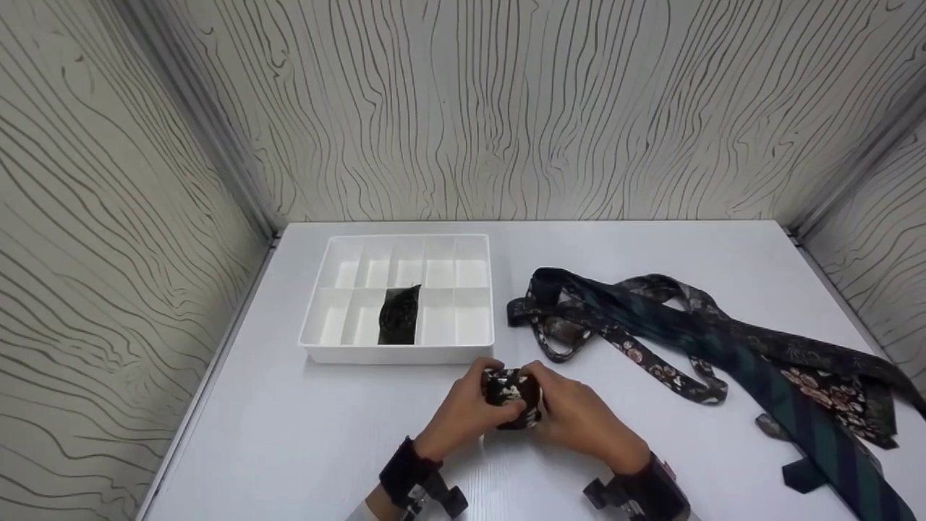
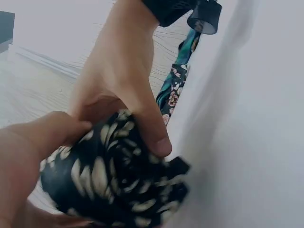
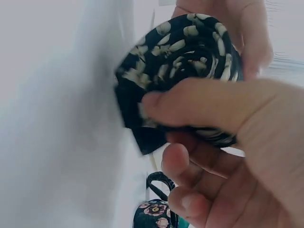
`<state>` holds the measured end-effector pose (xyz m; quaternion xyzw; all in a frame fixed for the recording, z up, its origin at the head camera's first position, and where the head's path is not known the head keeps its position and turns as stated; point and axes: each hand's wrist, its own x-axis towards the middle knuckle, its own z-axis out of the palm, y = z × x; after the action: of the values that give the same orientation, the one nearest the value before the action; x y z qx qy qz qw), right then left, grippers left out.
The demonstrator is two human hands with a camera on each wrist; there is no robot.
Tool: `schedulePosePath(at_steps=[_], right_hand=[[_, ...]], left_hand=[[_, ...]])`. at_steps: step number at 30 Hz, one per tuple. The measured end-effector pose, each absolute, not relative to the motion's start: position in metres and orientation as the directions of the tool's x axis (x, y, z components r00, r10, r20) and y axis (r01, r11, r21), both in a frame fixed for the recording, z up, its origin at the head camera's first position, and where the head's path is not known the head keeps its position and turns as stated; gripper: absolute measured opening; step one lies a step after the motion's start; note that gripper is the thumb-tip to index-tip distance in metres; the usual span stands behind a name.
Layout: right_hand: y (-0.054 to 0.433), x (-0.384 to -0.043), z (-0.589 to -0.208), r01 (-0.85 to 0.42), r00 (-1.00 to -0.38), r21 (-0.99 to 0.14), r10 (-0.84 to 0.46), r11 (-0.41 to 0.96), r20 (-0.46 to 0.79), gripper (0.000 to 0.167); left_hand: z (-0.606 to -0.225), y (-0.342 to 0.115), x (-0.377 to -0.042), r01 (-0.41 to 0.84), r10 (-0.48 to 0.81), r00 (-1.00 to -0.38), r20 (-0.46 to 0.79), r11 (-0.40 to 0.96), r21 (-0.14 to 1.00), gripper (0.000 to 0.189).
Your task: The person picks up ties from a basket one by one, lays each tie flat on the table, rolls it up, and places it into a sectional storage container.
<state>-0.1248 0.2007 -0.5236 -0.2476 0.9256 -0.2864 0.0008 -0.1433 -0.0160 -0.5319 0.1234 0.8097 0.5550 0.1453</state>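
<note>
A black necktie with cream flowers [image 1: 511, 383], wound into a roll, is between both hands above the table. My left hand [image 1: 470, 409] holds its left side, with the thumb across the near face. Gripping the opposite side is my right hand [image 1: 579, 416]. The right wrist view shows the spiral end of the rolled necktie [image 3: 192, 57], and the right thumb pressing near its squared loose end. In the left wrist view, that roll [image 2: 109, 175] sits between the fingers of both hands. Some fingers are hidden behind it.
A white divided tray [image 1: 398, 354] stands behind the hands to the left. One front compartment holds a dark rolled item [image 1: 399, 316]. At the right lie a green-and-navy striped necktie [image 1: 759, 376], a pink-flowered necktie [image 1: 825, 391] and a dark patterned necktie [image 1: 810, 347], overlapping.
</note>
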Motion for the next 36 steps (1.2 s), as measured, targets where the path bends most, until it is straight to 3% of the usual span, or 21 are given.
schedulePosePath(at_steps=[3,6,13,18,23,31,36], right_hand=[[0.203,-0.126,-0.523,-0.41,-0.893,-0.622,-0.432,0.667,0.125,0.086],[0.204,-0.128,-0.523,-0.391,-0.896,-0.692,-0.424,0.607,0.134,0.091],[0.201,-0.135,-0.525,-0.361,-0.896,-0.815,-0.41,0.454,0.169,0.062],[0.196,-0.137,-0.525,-0.416,-0.881,-0.816,-0.4,0.401,0.253,0.061],[0.191,-0.139,-0.521,-0.42,-0.886,-0.799,-0.385,0.43,0.258,0.061],[0.181,-0.153,-0.52,-0.393,-0.898,-0.841,-0.352,0.373,0.263,0.061],[0.174,-0.168,-0.519,-0.287,-0.954,-0.878,-0.194,0.383,0.227,0.052]], left_hand=[[-0.53,-0.019,-0.146,0.052,0.336,-0.94,-0.058,0.309,0.95,0.073],[-0.526,-0.022,-0.147,0.068,0.329,-0.944,-0.023,0.261,0.963,0.075],[-0.524,-0.025,-0.149,0.113,0.338,-0.94,0.043,0.191,0.975,0.069],[-0.522,-0.03,-0.151,0.168,0.371,-0.925,0.084,0.2,0.965,0.063],[-0.518,-0.035,-0.153,0.256,0.368,-0.918,0.144,0.274,0.927,0.063],[-0.507,-0.042,-0.162,0.235,0.219,-0.961,0.169,0.324,0.917,0.054],[-0.497,-0.051,-0.177,0.204,0.059,-0.979,0.196,0.361,0.91,0.052]])
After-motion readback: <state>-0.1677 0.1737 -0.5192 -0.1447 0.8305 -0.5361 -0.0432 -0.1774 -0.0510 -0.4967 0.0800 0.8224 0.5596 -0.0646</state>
